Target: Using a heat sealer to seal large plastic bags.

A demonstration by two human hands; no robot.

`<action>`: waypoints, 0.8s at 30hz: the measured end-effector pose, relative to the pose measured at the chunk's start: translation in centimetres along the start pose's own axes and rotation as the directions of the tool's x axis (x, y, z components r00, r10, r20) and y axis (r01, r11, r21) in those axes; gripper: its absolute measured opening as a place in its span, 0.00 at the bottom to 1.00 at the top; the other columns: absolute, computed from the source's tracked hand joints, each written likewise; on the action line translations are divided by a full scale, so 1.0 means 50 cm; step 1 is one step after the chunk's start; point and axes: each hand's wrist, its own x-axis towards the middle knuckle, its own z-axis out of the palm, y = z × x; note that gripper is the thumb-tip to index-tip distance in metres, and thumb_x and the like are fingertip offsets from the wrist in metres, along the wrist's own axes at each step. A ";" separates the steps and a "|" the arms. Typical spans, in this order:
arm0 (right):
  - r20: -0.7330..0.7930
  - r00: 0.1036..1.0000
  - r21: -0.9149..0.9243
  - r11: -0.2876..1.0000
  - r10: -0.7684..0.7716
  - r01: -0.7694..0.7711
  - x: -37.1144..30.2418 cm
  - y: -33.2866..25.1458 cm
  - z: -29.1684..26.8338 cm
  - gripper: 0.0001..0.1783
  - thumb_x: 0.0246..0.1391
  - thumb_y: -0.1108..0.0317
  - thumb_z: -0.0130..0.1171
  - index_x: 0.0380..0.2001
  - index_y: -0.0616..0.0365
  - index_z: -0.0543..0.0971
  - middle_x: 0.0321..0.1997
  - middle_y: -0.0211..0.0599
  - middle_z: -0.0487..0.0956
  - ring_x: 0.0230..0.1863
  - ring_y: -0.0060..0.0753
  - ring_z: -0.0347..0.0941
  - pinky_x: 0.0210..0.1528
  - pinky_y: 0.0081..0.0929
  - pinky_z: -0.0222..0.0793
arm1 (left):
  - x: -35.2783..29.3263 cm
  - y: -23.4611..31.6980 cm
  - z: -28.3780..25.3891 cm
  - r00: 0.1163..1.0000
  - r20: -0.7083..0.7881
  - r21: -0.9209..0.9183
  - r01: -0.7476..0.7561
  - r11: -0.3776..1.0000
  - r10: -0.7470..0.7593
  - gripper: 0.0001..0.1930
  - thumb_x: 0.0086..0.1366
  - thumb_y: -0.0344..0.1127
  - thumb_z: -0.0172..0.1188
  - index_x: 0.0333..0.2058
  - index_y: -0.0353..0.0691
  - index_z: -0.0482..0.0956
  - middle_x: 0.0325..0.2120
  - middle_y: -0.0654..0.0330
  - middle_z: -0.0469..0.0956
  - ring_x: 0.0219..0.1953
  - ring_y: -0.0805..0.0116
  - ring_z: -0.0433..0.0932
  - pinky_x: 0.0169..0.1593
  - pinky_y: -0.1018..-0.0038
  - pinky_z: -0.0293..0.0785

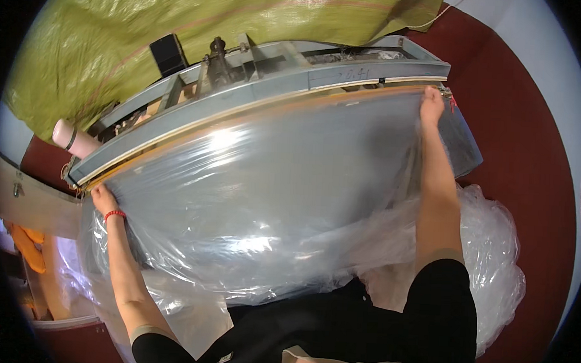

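A wide sheet of clear plastic film [284, 175] is stretched between my two hands, its far edge lying along the orange-brown strip of a long grey metal frame [262, 89]. My left hand [103, 200], with a red bead bracelet at the wrist, pinches the film's corner at the frame's left end. At the right end my right hand [432, 106] grips the other corner, arm stretched out. Both hands are closed, fingertips against the frame's near edge. Toward my body the film hangs down in loose, shiny folds.
A pink bottle [75, 139] lies by the frame's left end. A dark phone-like slab [168, 55] leans behind the frame, against a yellow-green woven sheet [246, 14]. More bunched plastic film [491, 268] lies at the right on the dark red floor [530, 192].
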 end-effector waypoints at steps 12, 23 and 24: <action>0.052 0.913 0.406 0.826 0.405 -0.390 0.010 -0.023 0.055 0.09 0.45 0.68 0.56 0.27 0.62 0.70 0.19 0.34 0.72 0.25 0.31 0.70 0.34 0.26 0.66 | 0.032 -0.021 -0.006 0.989 0.142 -0.223 0.083 0.971 -0.052 0.13 0.58 0.35 0.51 0.16 0.44 0.65 0.13 0.72 0.62 0.15 0.83 0.56 0.18 0.83 0.52; -0.297 0.951 -0.038 0.994 0.089 -0.105 -0.016 -0.108 0.023 0.11 0.48 0.67 0.52 0.34 0.60 0.70 0.34 0.39 0.74 0.35 0.37 0.70 0.41 0.29 0.64 | 0.008 0.064 -0.036 0.914 0.207 -0.539 0.404 0.739 -0.349 0.04 0.56 0.30 0.46 0.25 0.38 0.69 0.19 0.67 0.67 0.21 0.78 0.67 0.25 0.81 0.67; -0.287 0.954 -0.027 0.995 0.085 -0.096 -0.045 -0.183 0.017 0.11 0.48 0.67 0.52 0.34 0.60 0.70 0.34 0.39 0.74 0.35 0.37 0.70 0.41 0.29 0.64 | 0.001 0.080 -0.054 0.923 0.330 -0.448 0.338 0.828 -0.198 0.01 0.56 0.29 0.48 0.27 0.39 0.68 0.19 0.68 0.66 0.21 0.79 0.65 0.25 0.82 0.66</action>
